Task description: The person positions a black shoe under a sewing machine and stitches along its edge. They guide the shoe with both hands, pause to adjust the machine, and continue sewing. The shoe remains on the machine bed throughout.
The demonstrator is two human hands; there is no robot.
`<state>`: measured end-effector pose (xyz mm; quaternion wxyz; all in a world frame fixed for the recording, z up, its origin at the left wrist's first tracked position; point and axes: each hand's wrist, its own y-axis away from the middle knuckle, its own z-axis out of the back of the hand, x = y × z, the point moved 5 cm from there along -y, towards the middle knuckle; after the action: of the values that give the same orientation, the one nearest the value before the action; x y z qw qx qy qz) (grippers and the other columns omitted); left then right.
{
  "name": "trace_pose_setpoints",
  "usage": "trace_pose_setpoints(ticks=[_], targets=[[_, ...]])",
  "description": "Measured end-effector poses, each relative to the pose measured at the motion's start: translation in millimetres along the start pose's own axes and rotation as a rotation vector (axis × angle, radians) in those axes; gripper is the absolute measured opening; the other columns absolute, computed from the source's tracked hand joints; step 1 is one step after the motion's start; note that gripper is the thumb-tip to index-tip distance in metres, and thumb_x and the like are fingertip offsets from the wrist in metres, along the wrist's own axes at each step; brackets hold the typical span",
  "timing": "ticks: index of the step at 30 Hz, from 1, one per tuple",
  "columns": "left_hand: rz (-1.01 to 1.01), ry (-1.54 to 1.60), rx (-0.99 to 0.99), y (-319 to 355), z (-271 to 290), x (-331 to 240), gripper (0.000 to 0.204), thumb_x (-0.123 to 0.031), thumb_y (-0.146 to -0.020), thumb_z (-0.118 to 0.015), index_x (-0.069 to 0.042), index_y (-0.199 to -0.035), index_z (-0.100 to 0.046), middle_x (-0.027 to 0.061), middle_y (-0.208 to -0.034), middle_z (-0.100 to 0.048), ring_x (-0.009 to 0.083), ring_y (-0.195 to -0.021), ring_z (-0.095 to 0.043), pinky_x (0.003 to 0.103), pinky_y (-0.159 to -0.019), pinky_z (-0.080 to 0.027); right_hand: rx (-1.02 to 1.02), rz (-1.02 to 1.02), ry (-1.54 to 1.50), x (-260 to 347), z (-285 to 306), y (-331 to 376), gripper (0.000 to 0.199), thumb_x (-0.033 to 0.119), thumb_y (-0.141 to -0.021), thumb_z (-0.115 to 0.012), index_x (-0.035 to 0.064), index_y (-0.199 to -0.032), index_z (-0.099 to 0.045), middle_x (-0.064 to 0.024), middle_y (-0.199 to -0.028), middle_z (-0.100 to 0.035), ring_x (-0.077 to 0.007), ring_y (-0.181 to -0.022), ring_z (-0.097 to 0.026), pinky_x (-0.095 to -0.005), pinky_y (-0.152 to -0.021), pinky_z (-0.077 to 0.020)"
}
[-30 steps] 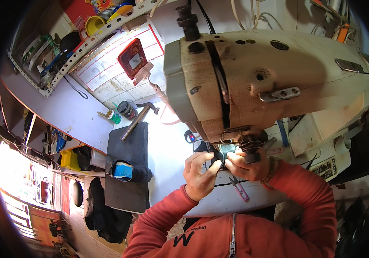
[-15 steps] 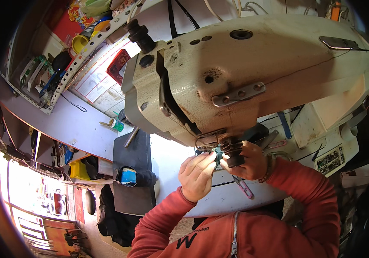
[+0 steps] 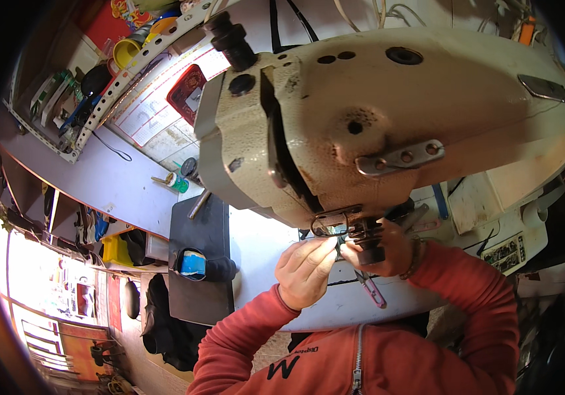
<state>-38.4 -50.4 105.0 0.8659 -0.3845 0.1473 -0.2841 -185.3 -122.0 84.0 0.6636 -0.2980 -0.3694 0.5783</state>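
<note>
A large cream sewing machine (image 3: pixel 335 131) with worn, chipped paint stands in front of me. Its black ribbed tension knob (image 3: pixel 367 240) juts toward me above the stitching area. My left hand (image 3: pixel 305 271) has its fingers drawn together in a pinch just below the wire guide (image 3: pixel 329 224); whatever lies between the fingertips is too small to name. Opposite it, my right hand (image 3: pixel 394 250) reaches in from the right with curled fingers, partly behind the knob. What it grips is hidden. Pink-handled thread snips (image 3: pixel 372 289) lie on the white table below the hands.
Left of the machine is a dark box (image 3: pixel 197 289) bearing a black cup (image 3: pixel 192 264) with something blue inside. A small green-and-white jar (image 3: pixel 177 182) stands behind it. Shelves with a yellow bin (image 3: pixel 116 249) are at left. A blue-handled tool (image 3: pixel 440 201) lies at right.
The whole view has shifted slightly, so the machine appears farther right. Both hands stay at the stitching area, with the left fingertips a little lower beside the knob.
</note>
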Motion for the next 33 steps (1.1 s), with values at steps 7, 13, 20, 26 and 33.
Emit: trace_pose_setpoints(ticks=[7, 13, 20, 26, 33], targets=[[0.042, 0.044, 0.034, -5.1, 6.3, 1.9, 0.024, -0.001, -0.075, -0.067, -0.003, -0.099, -0.069, 0.0070, -0.105, -0.070, 0.0217, -0.093, -0.067, 0.031, -0.075, -0.053, 0.045, 0.044, 0.105, -3.5, 16.6, -10.9, 0.018, 0.015, -0.072, -0.068, 0.0110, -0.088, -0.064, -0.0036, -0.087, -0.055, -0.0202, -0.081, -0.056, -0.0377, -0.080, -0.0507], [0.106, 0.093, -0.023, 1.3, 4.8, 3.8, 0.030, 0.003, -0.071, -0.069, -0.003, -0.100, -0.069, 0.0071, -0.106, -0.070, 0.0217, -0.086, -0.066, 0.030, -0.068, -0.053, 0.052, 0.086, -0.008, -6.1, 9.0, -11.1, 0.014, 0.012, -0.067, -0.069, 0.0093, -0.078, -0.061, -0.0012, -0.080, -0.048, -0.0189, -0.074, -0.051, -0.0336, -0.071, -0.0509], [0.099, 0.142, -0.030, 14.1, -4.4, 3.7, 0.037, 0.009, -0.068, -0.067, 0.000, -0.103, -0.069, 0.0110, -0.113, -0.069, 0.0239, -0.081, -0.063, 0.031, -0.071, -0.053, -0.018, 0.187, 0.145, 5.5, 15.8, -12.6, 0.012, 0.011, -0.065, -0.069, 0.0100, -0.074, -0.061, -0.0003, -0.085, -0.052, -0.0161, -0.078, -0.053, -0.0303, -0.070, -0.0502], [0.123, 0.143, -0.047, 15.9, -7.5, -0.7, 0.039, 0.012, -0.067, -0.065, 0.002, -0.105, -0.068, 0.0135, -0.116, -0.067, 0.0254, -0.084, -0.063, 0.032, -0.075, -0.053, -0.019, 0.205, 0.195, 9.1, 18.3, -13.9, 0.011, 0.013, -0.065, -0.068, 0.0106, -0.075, -0.063, 0.0008, -0.090, -0.054, -0.0147, -0.081, -0.054, -0.0298, -0.072, -0.0502], [0.118, 0.115, -0.074, 15.7, -8.2, -3.3, 0.037, 0.010, -0.067, -0.065, 0.002, -0.103, -0.068, 0.0139, -0.116, -0.067, 0.0246, -0.083, -0.063, 0.031, -0.073, -0.053, 0.028, 0.200, 0.207, 10.6, 14.0, -13.7, 0.009, 0.014, -0.066, -0.067, 0.0127, -0.073, -0.063, 0.0015, -0.088, -0.053, -0.0143, -0.080, -0.053, -0.0287, -0.071, -0.0498]])
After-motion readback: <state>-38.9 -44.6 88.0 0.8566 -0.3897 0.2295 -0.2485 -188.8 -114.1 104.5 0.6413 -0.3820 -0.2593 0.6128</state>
